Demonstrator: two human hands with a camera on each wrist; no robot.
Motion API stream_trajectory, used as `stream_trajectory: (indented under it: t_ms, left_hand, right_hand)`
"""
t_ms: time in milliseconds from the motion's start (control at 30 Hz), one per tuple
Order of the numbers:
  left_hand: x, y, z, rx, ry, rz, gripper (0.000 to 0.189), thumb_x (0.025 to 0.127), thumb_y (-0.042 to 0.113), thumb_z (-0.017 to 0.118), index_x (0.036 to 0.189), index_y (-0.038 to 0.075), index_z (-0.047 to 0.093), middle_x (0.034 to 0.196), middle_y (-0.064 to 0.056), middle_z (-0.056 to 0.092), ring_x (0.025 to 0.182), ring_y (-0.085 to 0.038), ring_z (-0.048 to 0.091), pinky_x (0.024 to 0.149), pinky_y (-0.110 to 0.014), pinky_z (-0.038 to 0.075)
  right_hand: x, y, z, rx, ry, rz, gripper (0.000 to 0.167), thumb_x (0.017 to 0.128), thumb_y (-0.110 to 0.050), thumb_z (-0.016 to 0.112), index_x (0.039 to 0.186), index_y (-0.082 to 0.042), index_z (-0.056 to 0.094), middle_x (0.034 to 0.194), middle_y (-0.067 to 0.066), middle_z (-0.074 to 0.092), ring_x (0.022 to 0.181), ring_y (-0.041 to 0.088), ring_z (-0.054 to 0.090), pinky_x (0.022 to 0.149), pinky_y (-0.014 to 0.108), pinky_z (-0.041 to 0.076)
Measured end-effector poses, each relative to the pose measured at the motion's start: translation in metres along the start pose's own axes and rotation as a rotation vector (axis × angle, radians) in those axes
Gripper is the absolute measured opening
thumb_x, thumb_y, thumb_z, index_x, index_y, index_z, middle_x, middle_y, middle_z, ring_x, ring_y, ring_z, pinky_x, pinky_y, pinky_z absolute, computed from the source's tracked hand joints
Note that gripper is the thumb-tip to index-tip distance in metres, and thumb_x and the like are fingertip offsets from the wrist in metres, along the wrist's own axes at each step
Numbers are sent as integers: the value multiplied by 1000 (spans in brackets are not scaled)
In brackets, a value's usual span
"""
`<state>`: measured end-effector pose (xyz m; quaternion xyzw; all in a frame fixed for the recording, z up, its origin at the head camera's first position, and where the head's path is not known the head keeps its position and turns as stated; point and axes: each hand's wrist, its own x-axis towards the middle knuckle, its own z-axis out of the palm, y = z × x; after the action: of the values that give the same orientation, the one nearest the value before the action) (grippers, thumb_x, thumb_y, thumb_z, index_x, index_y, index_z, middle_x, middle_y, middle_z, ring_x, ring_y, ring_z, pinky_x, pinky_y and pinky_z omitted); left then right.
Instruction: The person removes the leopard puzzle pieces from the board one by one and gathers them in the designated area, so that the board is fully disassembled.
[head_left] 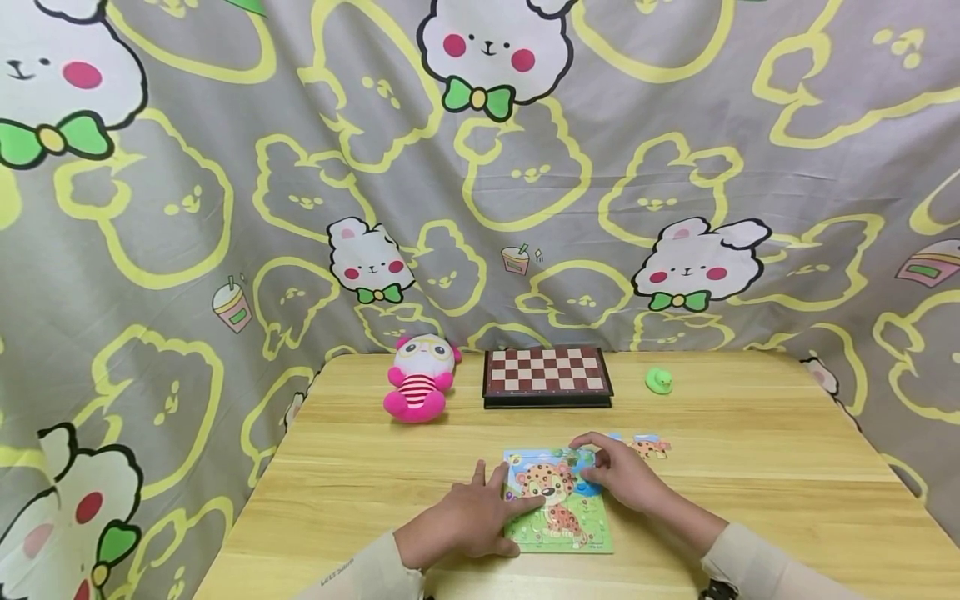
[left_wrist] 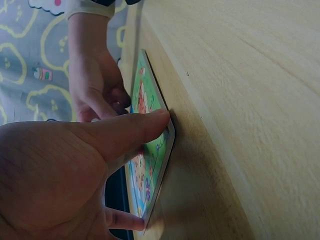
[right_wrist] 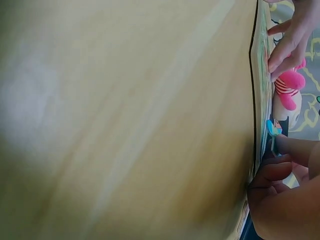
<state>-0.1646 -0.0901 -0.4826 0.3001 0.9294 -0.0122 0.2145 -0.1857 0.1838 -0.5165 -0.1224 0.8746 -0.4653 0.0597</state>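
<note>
Evidently, a person sat or stood at a wooden table (head_left: 337,500) with both hands at a picture puzzle (head_left: 558,521) that lay flat near the front edge, showing a spotted cub on green grass. The left hand (head_left: 480,510) rested at the puzzle's left side, fingers spread and mostly straight, one fingertip on the picture and the thumb at the near left corner. The right hand (head_left: 630,479), apart from the left, pinched a small blue piece (right_wrist: 271,127) between thumb and finger at the far right corner; whether the piece was seated could not be told. Just beyond that hand lay some loose pieces (head_left: 660,447), partly hidden by it. Farther back stood a pink and white doll (head_left: 418,387), a checkered game board (head_left: 547,371) and a green toy duck (head_left: 659,382), before a gray curtain (head_left: 420,187) printed with rabbits.
</note>
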Motion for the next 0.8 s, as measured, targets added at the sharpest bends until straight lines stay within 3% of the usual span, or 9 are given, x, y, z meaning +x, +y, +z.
stream_trajectory:
  t_ms: [233,800]
  left_hand:
    - [1,0,1,-8,1,-2,77,87,62,72,149,69,28,169,-15,21,148,-56,28,99,-73,46]
    - [0,0,0,-20,-6,-1,76,87,61,72,150,68,29,170,-14,20,149,-56,26,100,-73,45]
  right_hand:
    - [-2,3,-6,-7,5,10,35,94,-3,72,127,-13,68,78,3,51,67,15,46,60,25,40]
    - [-10,12,-35,41,2,7,34,99,-3,65,132,-5,63,71,3,50,54,9,45,48,23,41]
